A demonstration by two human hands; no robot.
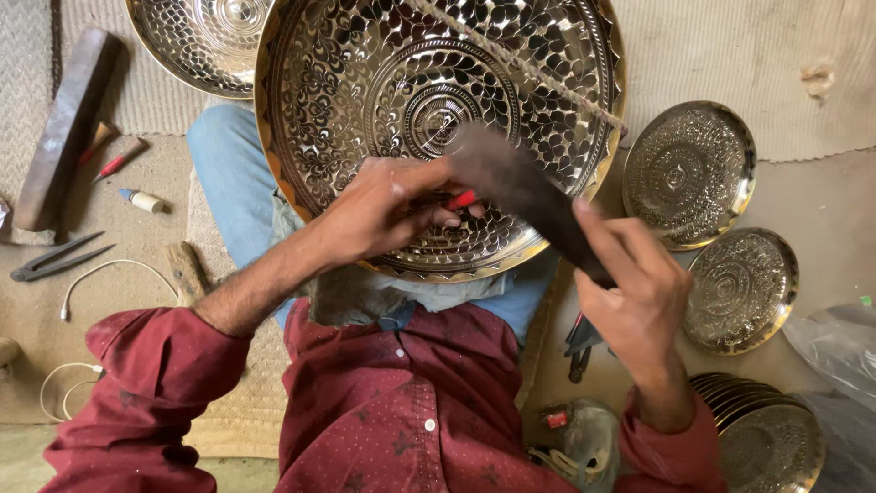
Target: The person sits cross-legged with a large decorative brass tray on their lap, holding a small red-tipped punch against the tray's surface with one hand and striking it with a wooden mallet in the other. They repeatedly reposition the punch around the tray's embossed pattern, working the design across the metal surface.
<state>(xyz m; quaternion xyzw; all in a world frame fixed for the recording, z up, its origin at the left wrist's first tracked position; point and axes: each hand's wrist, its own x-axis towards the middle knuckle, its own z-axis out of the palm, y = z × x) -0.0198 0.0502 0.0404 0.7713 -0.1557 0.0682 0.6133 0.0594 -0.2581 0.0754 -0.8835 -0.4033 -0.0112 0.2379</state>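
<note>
A big engraved brass plate (438,119) is propped on the lap, and a small red-handled punch (461,200) is pinched against its lower face by the left hand (379,215), while a dark flat hammer bar (525,196) is gripped by the right hand (639,297). Probably best results are got if the tip is kept square to the metal and struck lightly. Smaller patterned plates (689,173) are laid on the floor at the right, a stack (771,438) below them.
</note>
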